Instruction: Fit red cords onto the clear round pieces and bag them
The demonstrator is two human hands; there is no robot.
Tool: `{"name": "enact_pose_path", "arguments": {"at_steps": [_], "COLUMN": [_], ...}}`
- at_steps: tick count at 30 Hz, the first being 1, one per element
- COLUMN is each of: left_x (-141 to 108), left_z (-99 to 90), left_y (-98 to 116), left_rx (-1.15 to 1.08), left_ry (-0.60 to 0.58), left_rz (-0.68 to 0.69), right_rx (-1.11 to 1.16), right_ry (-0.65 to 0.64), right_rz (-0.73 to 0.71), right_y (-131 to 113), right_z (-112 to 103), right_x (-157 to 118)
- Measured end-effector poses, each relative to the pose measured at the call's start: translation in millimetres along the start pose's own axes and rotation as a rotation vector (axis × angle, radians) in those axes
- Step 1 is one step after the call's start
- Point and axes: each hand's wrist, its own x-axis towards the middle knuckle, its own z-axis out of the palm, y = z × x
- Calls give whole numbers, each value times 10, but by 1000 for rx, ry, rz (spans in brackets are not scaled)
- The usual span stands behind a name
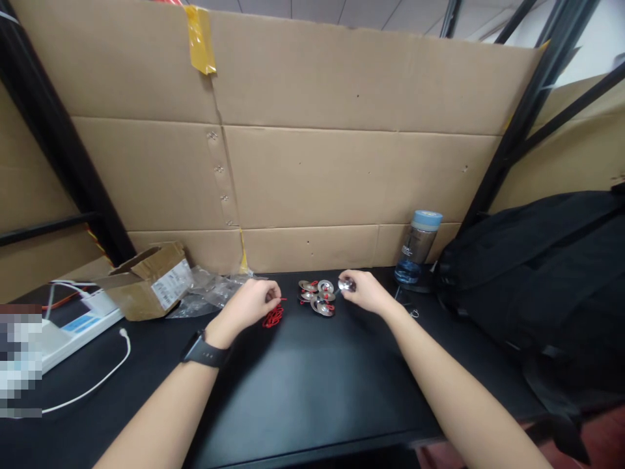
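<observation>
At R hand (364, 291), 1 disc (346, 284); L (256, 301), red cord (273, 316)

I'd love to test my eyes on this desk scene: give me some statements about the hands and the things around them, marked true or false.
1. The left hand holds red cord. True.
2. The bottle has a red lid. False: its lid is light blue.
3. The right hand holds a shiny metal disc. True.
4. The dark watch is worn on the right. False: it is worn on the left.
</observation>
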Motion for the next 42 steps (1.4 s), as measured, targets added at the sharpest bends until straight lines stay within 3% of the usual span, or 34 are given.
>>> {"name": "enact_pose_path", "arguments": {"at_steps": [4, 8, 11, 14, 17, 19, 23, 27, 30, 33, 37, 42], "left_x": [-26, -42, -44, -40, -34, -32, -38, -37, -22, -5, 5, -11], "left_z": [-96, -70, -37, -4, 31, 56, 122, 249, 363, 445, 467, 446], "left_y": [-260, -285, -215, -147, -94, -37, 186, 450, 556, 574, 570, 597], "left_rx": [-31, -46, -27, -25, -51, -56, -91, -292, -419, -440, -426, -367], "left_ry": [-157, -250, -208, -168, -176, -168, -122, -58, 56, 139, 168, 203], "left_rz": [-92, -105, -71, -20, 9, 26, 53, 71, 67, 16, -29, 37], "right_rx": [-138, -158, -104, 63, 78, 58, 189, 643, 915, 1036, 1138, 1199], "right_ry": [-112, -154, -110, -254, -330, -289, -126, -33, -49, -90, -116, -125], "right_rz": [143, 175, 13, -184, -260, -269, -185, 37, 155, 177, 191, 199], "right_y": [433, 521, 335, 53, -162, -236, -328, -481, -599, -667, -693, -717], "right_z": [-118, -94, -68, 4, 125, 188, 228, 319, 437, 508, 511, 482], "right_x": [28, 24, 18, 0, -25, -38, -67, -98, -123, -151, -171, -180]}}
